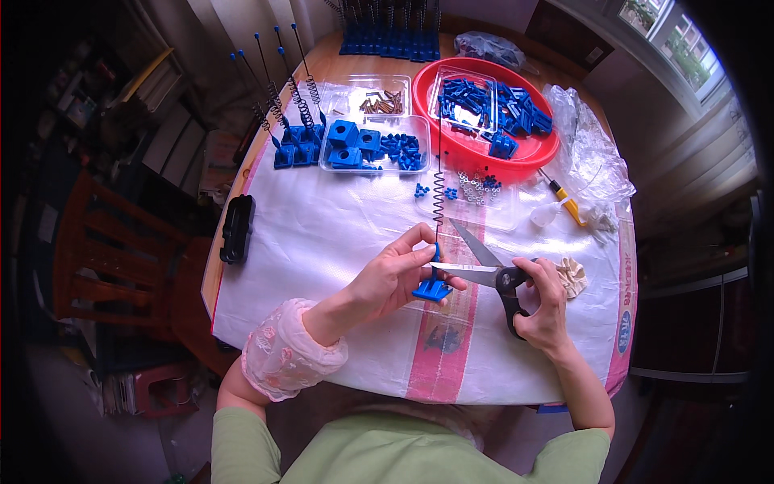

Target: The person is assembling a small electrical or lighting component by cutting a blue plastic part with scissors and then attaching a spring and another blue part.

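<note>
Between the thumb and fingers of my left hand (387, 278) is a blue plastic piece (433, 289) with a flat foot and a narrow stem. A dark coiled spring wire (439, 196) rises upright from it, ending in a thin straight rod. My right hand (547, 313) grips the black handles of a pair of scissors (476, 275). The scissor blades are spread apart. The lower blade reaches across the blue stem by my left fingertips; whether it touches cannot be made out. The other blade points up and left, behind the piece.
Finished-looking blue bases with springs (300, 145) stand at left, more (391, 42) at the back. A clear tray (376, 165) holds blue blocks; a red basin (528, 167) holds blue parts. A yellow-handled tool (568, 203), plastic wrap (592, 149) and black case (238, 229) lie around.
</note>
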A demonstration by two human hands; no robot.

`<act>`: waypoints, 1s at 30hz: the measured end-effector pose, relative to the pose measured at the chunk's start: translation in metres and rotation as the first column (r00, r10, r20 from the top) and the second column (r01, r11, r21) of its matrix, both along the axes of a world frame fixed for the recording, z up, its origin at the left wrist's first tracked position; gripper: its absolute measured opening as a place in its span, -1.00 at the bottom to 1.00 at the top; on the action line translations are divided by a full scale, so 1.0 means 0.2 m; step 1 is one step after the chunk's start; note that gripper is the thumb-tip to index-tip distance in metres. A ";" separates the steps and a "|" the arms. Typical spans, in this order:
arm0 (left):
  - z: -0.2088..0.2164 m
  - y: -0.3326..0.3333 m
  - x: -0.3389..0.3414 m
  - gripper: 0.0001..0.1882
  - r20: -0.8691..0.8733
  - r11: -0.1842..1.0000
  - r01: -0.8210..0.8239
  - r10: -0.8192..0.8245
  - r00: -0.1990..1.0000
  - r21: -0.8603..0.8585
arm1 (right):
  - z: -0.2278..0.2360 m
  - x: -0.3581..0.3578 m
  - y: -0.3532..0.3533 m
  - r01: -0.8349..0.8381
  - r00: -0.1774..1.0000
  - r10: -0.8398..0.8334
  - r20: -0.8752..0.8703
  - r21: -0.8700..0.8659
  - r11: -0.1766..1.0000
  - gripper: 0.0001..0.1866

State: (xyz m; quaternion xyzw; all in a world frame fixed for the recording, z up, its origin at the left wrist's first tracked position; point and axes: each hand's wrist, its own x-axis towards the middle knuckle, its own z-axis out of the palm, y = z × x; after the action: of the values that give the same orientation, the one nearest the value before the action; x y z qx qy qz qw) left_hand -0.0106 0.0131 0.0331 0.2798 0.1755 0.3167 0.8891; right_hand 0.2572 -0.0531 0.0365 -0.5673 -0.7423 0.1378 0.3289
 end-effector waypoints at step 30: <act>0.01 0.00 0.00 -0.85 0.011 0.999 0.043 -0.043 0.999 -0.004 | 0.00 0.00 0.00 0.009 1.000 -0.009 -0.008 0.000 1.000 -0.36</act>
State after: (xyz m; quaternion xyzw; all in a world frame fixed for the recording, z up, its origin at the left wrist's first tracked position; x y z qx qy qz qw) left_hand -0.0098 0.0131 0.0349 0.2798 0.1656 0.2986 0.8973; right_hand 0.2573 -0.0537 0.0362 -0.5700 -0.7385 0.1387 0.3323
